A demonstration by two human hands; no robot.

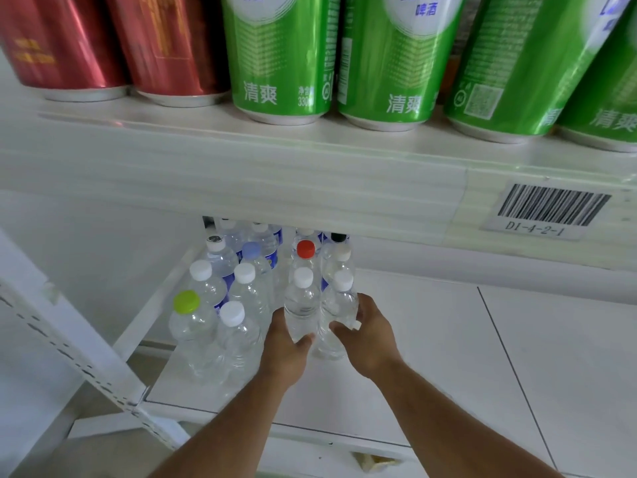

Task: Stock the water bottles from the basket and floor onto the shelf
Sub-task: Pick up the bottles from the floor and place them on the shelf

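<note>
Hands: while both reached over the lower shelf's [431,357] front edge, left hand [284,351] gripped one clear bottle [300,307]; right hand [368,336] gripped its neighbour [339,305].
Bottles: upright, touching, beside the stocked cluster [224,305].
Upper shelf: green cans [282,56] along the front edge.

White lower shelf [431,357] under upright clear water bottles [238,336], left side.

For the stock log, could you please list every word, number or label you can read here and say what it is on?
"DI-4-2-1": barcode tag on the upper shelf edge.
"清爽": green cans.
"啤酒": same cans, upper label.
"330": leftmost green can; the unit is blurred.
Red cans: gold print too blurred.
Water bottles: blue labels unreadable.
</note>
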